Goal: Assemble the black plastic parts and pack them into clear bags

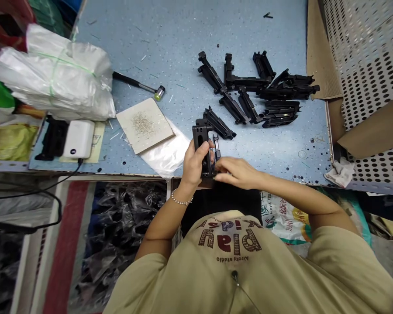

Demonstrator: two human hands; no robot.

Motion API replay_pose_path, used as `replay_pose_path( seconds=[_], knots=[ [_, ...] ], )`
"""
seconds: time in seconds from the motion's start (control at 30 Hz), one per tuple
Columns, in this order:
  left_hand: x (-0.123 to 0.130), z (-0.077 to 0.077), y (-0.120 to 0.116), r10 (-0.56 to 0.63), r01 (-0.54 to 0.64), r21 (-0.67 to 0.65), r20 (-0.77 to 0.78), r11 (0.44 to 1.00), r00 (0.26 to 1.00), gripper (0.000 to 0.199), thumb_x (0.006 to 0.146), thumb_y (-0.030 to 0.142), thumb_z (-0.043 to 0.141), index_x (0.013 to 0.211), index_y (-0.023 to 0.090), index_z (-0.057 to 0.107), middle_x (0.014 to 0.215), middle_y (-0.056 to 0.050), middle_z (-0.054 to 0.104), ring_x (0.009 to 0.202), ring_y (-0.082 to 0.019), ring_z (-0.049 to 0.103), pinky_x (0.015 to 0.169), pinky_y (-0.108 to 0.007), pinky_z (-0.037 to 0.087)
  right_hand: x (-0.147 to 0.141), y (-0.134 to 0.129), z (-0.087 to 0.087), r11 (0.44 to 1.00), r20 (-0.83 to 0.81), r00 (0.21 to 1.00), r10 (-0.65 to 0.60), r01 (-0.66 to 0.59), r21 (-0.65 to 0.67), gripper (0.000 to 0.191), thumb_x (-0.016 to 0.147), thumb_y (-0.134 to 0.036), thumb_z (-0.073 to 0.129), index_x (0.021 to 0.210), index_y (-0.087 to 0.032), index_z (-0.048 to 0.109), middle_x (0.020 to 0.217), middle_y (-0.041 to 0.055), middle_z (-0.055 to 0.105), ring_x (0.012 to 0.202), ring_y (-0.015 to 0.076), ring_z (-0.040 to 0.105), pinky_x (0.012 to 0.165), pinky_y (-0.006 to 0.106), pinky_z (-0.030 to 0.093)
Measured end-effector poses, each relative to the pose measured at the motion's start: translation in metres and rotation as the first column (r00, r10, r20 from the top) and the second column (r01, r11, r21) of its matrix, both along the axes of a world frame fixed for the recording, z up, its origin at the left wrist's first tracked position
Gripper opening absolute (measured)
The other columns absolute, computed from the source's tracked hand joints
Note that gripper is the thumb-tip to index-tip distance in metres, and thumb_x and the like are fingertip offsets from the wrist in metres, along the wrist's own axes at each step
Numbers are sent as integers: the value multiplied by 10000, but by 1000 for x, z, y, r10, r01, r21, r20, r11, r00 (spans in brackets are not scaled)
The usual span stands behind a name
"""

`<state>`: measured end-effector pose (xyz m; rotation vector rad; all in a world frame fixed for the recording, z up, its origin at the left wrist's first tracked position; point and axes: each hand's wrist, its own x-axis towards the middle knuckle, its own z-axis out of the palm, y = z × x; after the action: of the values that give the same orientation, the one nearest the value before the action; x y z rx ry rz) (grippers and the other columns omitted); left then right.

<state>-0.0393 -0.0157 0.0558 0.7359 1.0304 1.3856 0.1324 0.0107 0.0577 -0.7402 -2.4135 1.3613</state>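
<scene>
Near the front edge of the table, my left hand is closed around a black plastic bracket-like part, held roughly upright. Right beside it, my right hand has its fingers curled against the lower right side of the same part, by a thin black piece. Whether the right fingertips grip that piece or the larger part is hidden. Just beyond the hands lies a similar black part, and several more black parts are scattered further back and to the right.
A mallet lies behind a beige square board with crumbs on it and a clear plastic bag under it. Bundled plastic bags and a white device with a cable stand left. Cardboard and a perforated panel border the right.
</scene>
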Motion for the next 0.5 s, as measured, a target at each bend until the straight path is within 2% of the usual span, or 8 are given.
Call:
replay_pose_path(
  seconds=[0.07, 0.1, 0.2, 0.3, 0.37, 0.43, 0.47, 0.5],
  knots=[
    [1, 2, 1, -27, 28, -46, 25, 999, 999, 416, 853, 580, 765, 943, 196, 632, 781, 3, 620, 570, -82, 547, 500, -215, 461, 3, 7, 3, 970, 26, 999, 36, -41, 238, 479, 1034, -634, 427, 797, -225, 506, 771, 40, 556, 735, 189, 510, 671, 334, 477],
    [4, 3, 0, -28, 29, -53, 28, 998, 999, 415, 846, 574, 774, 938, 195, 631, 797, -1, 629, 571, -79, 551, 502, -213, 462, 3, 7, 3, 959, 30, 998, 61, -67, 274, 477, 1030, -627, 432, 773, -230, 491, 761, 39, 541, 735, 194, 505, 679, 347, 476],
    [10, 6, -4, 6, -6, -44, 9, 999, 1000, 414, 847, 579, 769, 943, 201, 627, 857, -14, 657, 593, -82, 579, 511, -215, 476, -2, -6, -4, 999, -33, 999, 19, -18, 45, 503, 1052, -613, 372, 735, -233, 461, 691, 11, 501, 655, 168, 484, 629, 321, 464],
    [6, -2, -7, 75, -75, -13, -51, 997, 996, 435, 848, 587, 770, 1033, 228, 611, 792, 12, 639, 576, -92, 588, 523, -222, 490, -6, -17, -14, 962, -36, 999, -15, 4, -274, 592, 1100, -591, 181, 776, -216, 506, 586, -34, 453, 518, 132, 438, 521, 269, 418],
    [-4, -16, -5, 158, -159, -2, -78, 987, 984, 514, 800, 549, 832, 1132, 259, 567, 816, 27, 649, 601, -102, 627, 573, -231, 527, -8, -8, -21, 952, 16, 1000, 17, -11, -306, 614, 1108, -580, 177, 841, -194, 574, 604, -22, 509, 538, 137, 490, 557, 272, 451],
    [-18, -37, -1, 256, -261, -32, -104, 965, 961, 581, 780, 513, 851, 1196, 276, 523, 928, 9, 686, 722, -131, 699, 684, -261, 582, -9, 14, -28, 986, 102, 990, -99, 111, -121, 504, 1102, -532, 321, 971, -170, 647, 811, 61, 654, 752, 190, 609, 741, 341, 520],
    [-24, -49, 1, 289, -300, -65, -136, 952, 948, 557, 800, 511, 827, 1199, 266, 526, 986, -11, 698, 807, -151, 722, 751, -287, 599, -10, 28, -33, 975, 144, 964, -222, 217, 48, 414, 1091, -473, 398, 1067, -159, 666, 981, 118, 690, 911, 236, 628, 857, 399, 518],
    [-28, -61, 3, 299, -322, -104, -187, 941, 936, 508, 830, 515, 786, 1187, 245, 546, 1033, -35, 704, 894, -175, 730, 821, -321, 606, -12, 44, -39, 925, 177, 919, -352, 313, 215, 343, 1069, -405, 466, 1173, -145, 664, 1151, 171, 677, 1060, 287, 605, 955, 458, 488]
  ],
)
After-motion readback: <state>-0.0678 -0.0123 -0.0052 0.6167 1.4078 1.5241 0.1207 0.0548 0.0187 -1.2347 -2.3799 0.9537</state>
